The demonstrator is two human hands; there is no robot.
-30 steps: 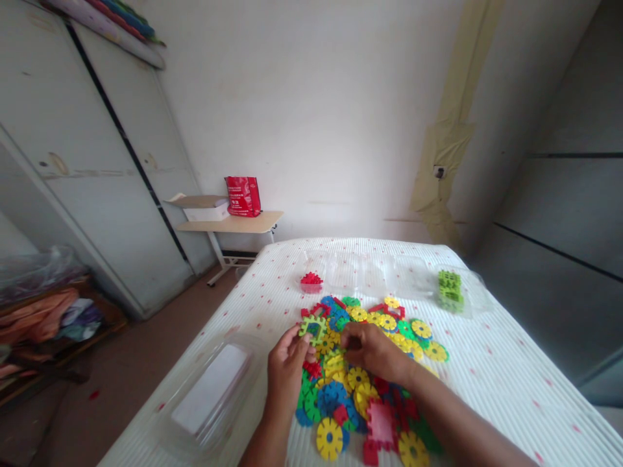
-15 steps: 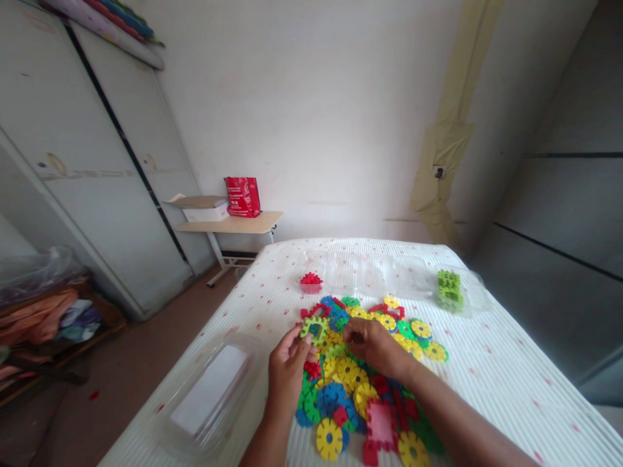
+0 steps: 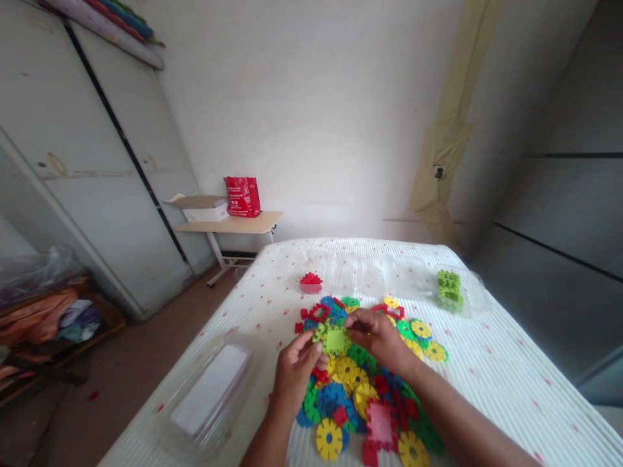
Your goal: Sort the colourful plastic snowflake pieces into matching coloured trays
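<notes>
Over the pile of plastic building pieces, my left hand pinches a light green toothed frame piece between thumb and fingers. My right hand has its fingers closed at the right edge of a light green square panel with notched edges. The two green pieces overlap or touch in front of me; whether they are joined I cannot tell. Beneath lie yellow notched discs, blue discs, green discs and red pieces. A red square panel lies at the near side of the heap.
Behind the pile lies a clear plastic tray with red pieces at its left end and stacked green pieces at its right. A clear lidded box lies at the left. A small table bears a red bag.
My right hand has lifted a light green square panel from the pile and brought it beside the frame piece. My left hand has shifted slightly right, turning the frame piece edge-on.
</notes>
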